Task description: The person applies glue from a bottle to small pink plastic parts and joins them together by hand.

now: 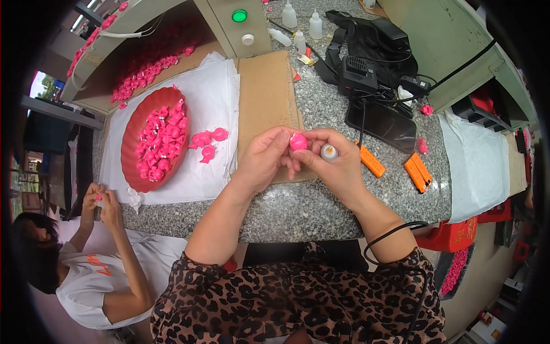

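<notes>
A small, rounded, glossy pink plastic piece (298,142) is pinched between my two hands, over the edge of the cardboard. My left hand (260,157) closes on it from one side with thumb and fingers. My right hand (342,172) steadies its other side with thumb and index finger. Tucked in the same right hand is a small white squeeze bottle (329,152), its tip facing up. Several similar pink pieces (208,139) lie loose on the white sheet to the left. A red scalloped bowl (129,146) beside them is heaped with more.
Cardboard (264,92) and a white sheet (220,86) cover part of the speckled counter (286,212). Further right are orange blocks (372,161), a black bag (372,43) and cables. White bottles (315,26) stand at the back. A co-worker (109,269) sits at left, holding something pink.
</notes>
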Demonstrator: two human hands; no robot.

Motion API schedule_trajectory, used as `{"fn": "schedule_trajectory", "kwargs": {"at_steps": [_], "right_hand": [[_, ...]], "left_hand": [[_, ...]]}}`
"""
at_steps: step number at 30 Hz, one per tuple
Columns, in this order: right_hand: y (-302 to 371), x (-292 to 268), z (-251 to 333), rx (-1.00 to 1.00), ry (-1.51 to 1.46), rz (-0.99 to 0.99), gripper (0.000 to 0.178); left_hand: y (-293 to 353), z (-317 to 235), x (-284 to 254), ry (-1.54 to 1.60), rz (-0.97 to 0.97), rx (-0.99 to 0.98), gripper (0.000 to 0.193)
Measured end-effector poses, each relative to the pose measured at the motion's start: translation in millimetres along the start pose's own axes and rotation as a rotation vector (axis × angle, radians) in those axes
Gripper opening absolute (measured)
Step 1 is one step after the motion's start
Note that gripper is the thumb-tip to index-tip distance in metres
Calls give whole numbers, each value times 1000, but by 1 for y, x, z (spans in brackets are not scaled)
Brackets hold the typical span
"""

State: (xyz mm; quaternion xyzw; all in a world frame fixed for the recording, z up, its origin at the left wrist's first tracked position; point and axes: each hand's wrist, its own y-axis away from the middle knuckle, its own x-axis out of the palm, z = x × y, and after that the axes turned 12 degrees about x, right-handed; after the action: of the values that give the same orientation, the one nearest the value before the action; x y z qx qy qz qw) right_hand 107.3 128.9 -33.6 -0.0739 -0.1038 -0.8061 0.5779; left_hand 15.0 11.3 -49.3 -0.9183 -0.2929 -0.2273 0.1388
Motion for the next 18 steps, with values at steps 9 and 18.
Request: {"fn": "schedule_trajectory", "kwargs": {"at_steps": [9, 18], "right_hand": [[-1, -3, -6, -26, 259, -95, 25], [-2, -3, -9, -56, 214, -106, 26]], "left_hand": [[2, 1, 0, -27, -2, -44, 34], [1, 0, 0, 28, 28, 6, 36]]}}
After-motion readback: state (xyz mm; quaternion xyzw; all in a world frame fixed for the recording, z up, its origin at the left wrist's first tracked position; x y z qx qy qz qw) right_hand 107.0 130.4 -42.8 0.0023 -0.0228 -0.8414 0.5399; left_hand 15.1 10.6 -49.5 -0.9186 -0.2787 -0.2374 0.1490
